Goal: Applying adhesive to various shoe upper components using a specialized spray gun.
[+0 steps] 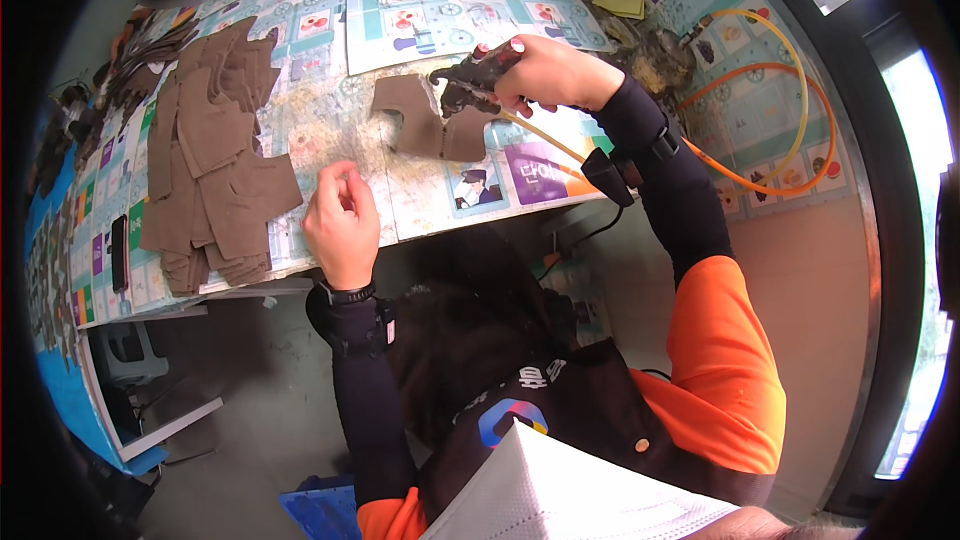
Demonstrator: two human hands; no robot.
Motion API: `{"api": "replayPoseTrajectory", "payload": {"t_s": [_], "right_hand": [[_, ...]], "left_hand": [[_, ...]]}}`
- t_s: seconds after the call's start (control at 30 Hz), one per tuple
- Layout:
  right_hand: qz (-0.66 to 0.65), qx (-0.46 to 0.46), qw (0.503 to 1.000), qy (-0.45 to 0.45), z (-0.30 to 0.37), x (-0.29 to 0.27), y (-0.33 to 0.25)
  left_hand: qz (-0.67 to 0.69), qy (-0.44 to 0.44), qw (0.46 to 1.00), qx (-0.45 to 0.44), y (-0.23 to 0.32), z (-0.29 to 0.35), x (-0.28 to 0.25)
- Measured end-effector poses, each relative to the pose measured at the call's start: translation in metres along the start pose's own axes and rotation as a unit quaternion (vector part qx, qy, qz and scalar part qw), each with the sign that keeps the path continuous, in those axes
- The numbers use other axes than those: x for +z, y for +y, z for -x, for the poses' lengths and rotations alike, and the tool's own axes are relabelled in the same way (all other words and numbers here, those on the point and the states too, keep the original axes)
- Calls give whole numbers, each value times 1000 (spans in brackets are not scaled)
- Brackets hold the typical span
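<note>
- The right hand (548, 75) is wrapped around a dark, crusted spray gun (478, 78), its fingers clamped on the body; the exact trigger position cannot be told.
- The gun is over the upper right of a brown notched panel (420, 130), which lies flat on the worktable (320, 130) in front of the person; whether the nozzle touches it is unclear.
- The left hand (343, 225) rests by the table's near edge, between that panel and a stack of brown panels (215, 165). Its fingers are curled inward and nothing shows in them; whether the fingertips meet cannot be told.
- The step in hand appears to be spraying this single panel, judging by the gun's place above it and the stained surface around it. No spray is visible, so how much is coated cannot be read.
- As a judgement, the next move calls for a steady pass along the panel's edges, with the gun just clear of the surface and the tan hose (545, 135) kept from dragging across it.
- The left hand is well placed to steady the panel or reach the stack, whose pieces overlap unevenly and would need separating one by one.
</note>
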State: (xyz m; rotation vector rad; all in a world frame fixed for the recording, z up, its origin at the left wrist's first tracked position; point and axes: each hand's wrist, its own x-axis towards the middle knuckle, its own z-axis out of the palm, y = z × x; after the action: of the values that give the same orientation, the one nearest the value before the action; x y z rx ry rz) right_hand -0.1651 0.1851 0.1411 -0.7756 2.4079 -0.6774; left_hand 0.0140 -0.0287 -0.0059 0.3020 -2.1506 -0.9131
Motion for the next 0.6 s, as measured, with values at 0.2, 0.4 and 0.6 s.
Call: {"api": "replayPoseTrajectory", "payload": {"t_s": [0.2,0.4,0.6], "right_hand": [[-6,-4,1000,1,14,9,-2],[-27,-24,999,-16,28,14,-7],[-30,-59,998,-1,39,25,-3]], "left_hand": [[0,-1,1000,-2,2,0,-2],[2,0,1000,10,2,0,-1],[1,-3,1000,-4,4,0,-2]]}}
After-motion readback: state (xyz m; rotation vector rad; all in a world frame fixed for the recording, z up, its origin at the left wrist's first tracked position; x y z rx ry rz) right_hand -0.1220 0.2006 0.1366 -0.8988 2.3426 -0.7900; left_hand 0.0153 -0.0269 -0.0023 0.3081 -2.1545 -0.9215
